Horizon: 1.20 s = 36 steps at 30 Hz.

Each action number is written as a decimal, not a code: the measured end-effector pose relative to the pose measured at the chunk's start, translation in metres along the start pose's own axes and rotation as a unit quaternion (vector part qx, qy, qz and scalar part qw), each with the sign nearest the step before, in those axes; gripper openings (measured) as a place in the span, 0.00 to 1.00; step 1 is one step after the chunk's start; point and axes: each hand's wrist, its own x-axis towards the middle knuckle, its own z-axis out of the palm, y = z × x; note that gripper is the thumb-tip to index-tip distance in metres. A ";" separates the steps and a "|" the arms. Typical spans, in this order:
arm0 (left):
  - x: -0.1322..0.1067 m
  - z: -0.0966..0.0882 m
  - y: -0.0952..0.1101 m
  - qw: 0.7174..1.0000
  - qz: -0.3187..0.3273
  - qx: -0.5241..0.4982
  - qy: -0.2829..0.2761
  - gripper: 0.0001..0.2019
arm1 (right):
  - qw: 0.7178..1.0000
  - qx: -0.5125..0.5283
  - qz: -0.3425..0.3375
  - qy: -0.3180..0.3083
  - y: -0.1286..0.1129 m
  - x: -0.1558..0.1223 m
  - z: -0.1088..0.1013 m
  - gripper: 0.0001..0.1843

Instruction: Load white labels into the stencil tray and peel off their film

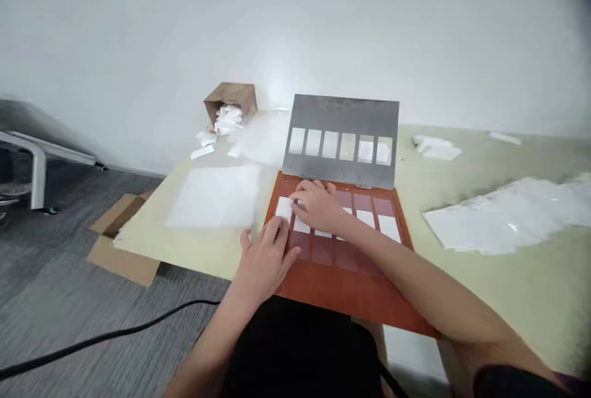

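An orange-brown board (341, 290) with a row of recessed slots lies at the table's front edge. White cards (389, 227) sit in several of these slots. My left hand (265, 259) rests on the board's left side, fingers spread, fingertips at the lower edge of the leftmost white card (284, 206). Over the upper left slots, my right hand (317, 206) has its fingers bent and closed at that card's right edge, partly hiding the neighbouring cards. Hinged to the board's far side, a grey metal lid (344, 114) with a row of rectangular windows stands raised.
A white sheet (215, 196) lies left on the pale table (194, 251). Behind it, a cardboard box (233, 91) on its side spills white scraps. White plastic-looking sheets (512, 216) spread at right. An open carton (122, 256) and black cable (115, 331) are at lower left.
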 end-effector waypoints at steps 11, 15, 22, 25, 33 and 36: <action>-0.014 -0.006 0.001 0.993 0.022 -0.001 0.119 0.22 | 0.992 0.114 0.027 0.056 -0.014 -0.005 -0.031 0.09; -0.020 -0.009 -0.002 0.984 0.042 -0.029 0.173 0.22 | 0.982 0.138 0.045 0.124 0.022 -0.029 -0.081 0.14; -0.013 -0.004 -0.004 0.983 0.054 -0.067 0.161 0.21 | 0.939 -0.073 0.269 0.202 0.142 -0.131 -0.120 0.17; -0.004 -0.004 -0.001 0.983 0.061 -0.080 0.151 0.21 | 0.921 -0.101 0.309 0.213 0.166 -0.161 -0.107 0.19; 0.001 -0.001 -0.007 0.981 0.072 -0.092 0.156 0.17 | 0.939 -0.149 0.139 0.277 0.131 -0.150 -0.089 0.15; -0.004 0.000 -0.011 0.978 0.085 -0.104 0.161 0.14 | 0.968 -0.137 0.020 0.210 0.094 -0.126 -0.086 0.12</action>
